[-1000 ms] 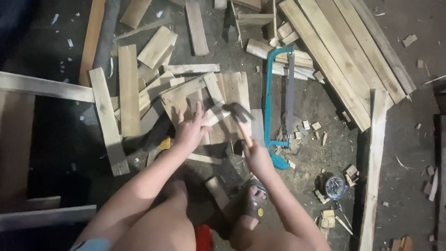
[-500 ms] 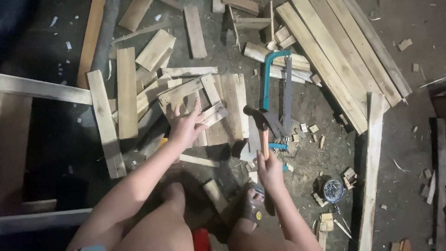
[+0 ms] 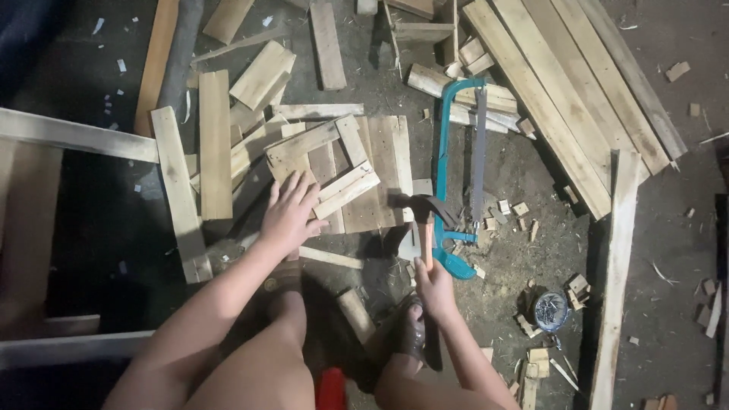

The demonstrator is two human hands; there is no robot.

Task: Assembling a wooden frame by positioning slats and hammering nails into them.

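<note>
The left hand (image 3: 291, 215) lies open and flat on the nailed-up wood pieces (image 3: 345, 178) on the floor. The right hand (image 3: 435, 287) grips a hammer (image 3: 422, 209), raised just above them. Nailing looks unfinished.

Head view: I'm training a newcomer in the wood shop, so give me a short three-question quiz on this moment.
1. True or false: the right hand holds a hammer.
2. What does the left hand press on? A) nailed slat assembly B) saw C) tin
3. What colour is the frame of the hacksaw?

Key: 1 true; 2 A, the slat assembly; 3 teal.
</note>
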